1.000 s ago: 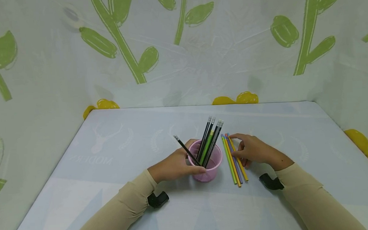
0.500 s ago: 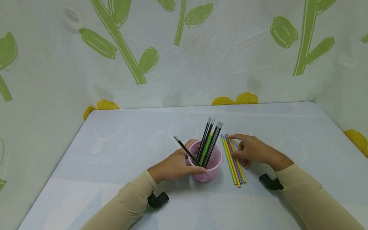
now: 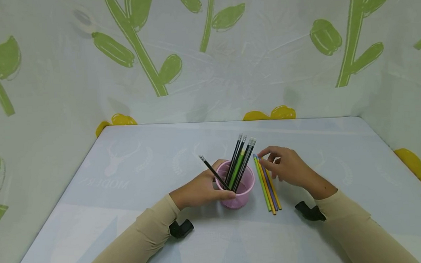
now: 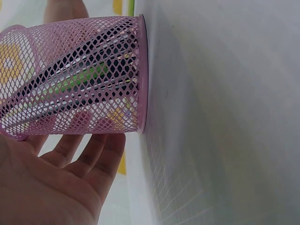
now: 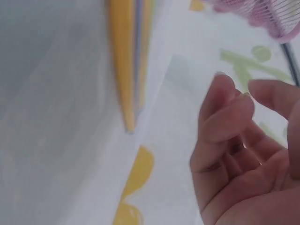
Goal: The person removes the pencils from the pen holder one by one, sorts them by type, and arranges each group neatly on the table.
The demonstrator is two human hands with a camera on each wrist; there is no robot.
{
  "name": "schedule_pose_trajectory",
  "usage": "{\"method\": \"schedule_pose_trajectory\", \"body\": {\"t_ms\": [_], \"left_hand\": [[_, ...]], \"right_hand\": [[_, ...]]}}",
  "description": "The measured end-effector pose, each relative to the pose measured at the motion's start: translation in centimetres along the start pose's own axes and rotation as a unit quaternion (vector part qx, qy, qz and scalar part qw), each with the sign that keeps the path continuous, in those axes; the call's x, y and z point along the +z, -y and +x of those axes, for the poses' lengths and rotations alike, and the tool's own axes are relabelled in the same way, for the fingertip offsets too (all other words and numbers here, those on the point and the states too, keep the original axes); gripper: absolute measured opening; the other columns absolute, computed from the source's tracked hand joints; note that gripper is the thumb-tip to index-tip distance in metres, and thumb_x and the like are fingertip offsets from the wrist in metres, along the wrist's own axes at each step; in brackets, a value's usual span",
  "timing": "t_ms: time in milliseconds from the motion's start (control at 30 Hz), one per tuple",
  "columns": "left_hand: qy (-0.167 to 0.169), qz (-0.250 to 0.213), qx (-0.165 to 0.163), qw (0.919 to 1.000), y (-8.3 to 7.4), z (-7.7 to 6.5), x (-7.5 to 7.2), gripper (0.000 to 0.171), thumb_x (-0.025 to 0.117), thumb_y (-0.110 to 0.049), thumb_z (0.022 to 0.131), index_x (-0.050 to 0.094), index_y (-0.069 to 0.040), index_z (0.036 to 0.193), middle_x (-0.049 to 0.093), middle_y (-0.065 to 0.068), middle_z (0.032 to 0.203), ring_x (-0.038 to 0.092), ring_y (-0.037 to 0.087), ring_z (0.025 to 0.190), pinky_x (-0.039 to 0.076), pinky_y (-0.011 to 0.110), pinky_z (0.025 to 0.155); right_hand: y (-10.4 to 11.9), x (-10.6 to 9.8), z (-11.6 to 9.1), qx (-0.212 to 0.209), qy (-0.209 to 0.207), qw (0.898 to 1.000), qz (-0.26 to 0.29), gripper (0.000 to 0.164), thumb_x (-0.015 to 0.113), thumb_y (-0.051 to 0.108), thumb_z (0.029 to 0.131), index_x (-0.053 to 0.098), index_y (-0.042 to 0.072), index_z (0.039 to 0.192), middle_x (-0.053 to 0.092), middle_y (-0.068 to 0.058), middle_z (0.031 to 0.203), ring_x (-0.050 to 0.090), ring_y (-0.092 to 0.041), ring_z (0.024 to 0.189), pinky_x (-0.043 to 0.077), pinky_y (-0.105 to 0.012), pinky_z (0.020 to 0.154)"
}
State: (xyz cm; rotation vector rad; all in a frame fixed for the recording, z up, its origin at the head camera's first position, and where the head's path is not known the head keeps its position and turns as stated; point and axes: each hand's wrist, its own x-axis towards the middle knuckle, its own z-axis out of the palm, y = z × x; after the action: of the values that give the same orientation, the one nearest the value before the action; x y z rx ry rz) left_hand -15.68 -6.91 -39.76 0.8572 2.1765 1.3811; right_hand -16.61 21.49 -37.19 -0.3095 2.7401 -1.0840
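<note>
A pink mesh pencil cup (image 3: 237, 201) stands on the table, holding several black pencils (image 3: 246, 161) with silver ends and a green one (image 3: 236, 170). My left hand (image 3: 199, 189) grips it from the left, thumb across the front rim. In the left wrist view, the fingers (image 4: 105, 161) of that hand lie against the mesh (image 4: 70, 84). Right of the cup, several coloured pencils (image 3: 269, 192) in green, orange, purple and yellow lie side by side. Just above their far ends is my right hand (image 3: 287, 165), fingers loosely bent. The right wrist view shows nothing between its thumb and fingers (image 5: 227, 117).
The pale patterned table (image 3: 126, 152) ends at a back wall (image 3: 208, 88) printed with green leaves. Side walls border it left and right. A black wrist strap part (image 3: 181, 228) shows under the left sleeve and another (image 3: 309, 211) under the right.
Between one second and half a second ago, the yellow pencil's near end shifted left toward the others. My right hand has since risen off the pencils. My left hand and the cup stay put.
</note>
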Motion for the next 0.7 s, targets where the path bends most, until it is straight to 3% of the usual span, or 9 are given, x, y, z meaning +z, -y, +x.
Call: {"method": "schedule_pose_trajectory", "body": {"t_ms": [367, 700], "left_hand": [[0.001, 0.000, -0.004, 1.0000, 0.0, 0.0, 0.0, 0.083, 0.079, -0.040, 0.084, 0.032, -0.027, 0.152, 0.053, -0.008, 0.140, 0.052, 0.007, 0.128, 0.037, 0.039, 0.114], [0.000, -0.001, 0.000, 1.0000, 0.0, 0.1, 0.0, 0.081, 0.079, -0.038, 0.085, 0.033, -0.027, 0.151, 0.055, -0.008, 0.138, 0.053, 0.007, 0.125, 0.038, 0.038, 0.113]], "right_hand": [[2.1, 0.8, -1.2, -0.059, -0.016, 0.991, 0.120, 0.028, 0.062, 0.022, 0.100, 0.064, 0.007, 0.124, 0.063, -0.022, 0.104, 0.058, -0.029, 0.055, 0.052, -0.031, 0.051], [2.2, 2.0, -1.0, -0.036, -0.027, 0.983, 0.179, 0.033, 0.060, 0.028, 0.101, 0.062, 0.010, 0.128, 0.064, -0.024, 0.104, 0.058, -0.021, 0.053, 0.053, -0.033, 0.051]]}}
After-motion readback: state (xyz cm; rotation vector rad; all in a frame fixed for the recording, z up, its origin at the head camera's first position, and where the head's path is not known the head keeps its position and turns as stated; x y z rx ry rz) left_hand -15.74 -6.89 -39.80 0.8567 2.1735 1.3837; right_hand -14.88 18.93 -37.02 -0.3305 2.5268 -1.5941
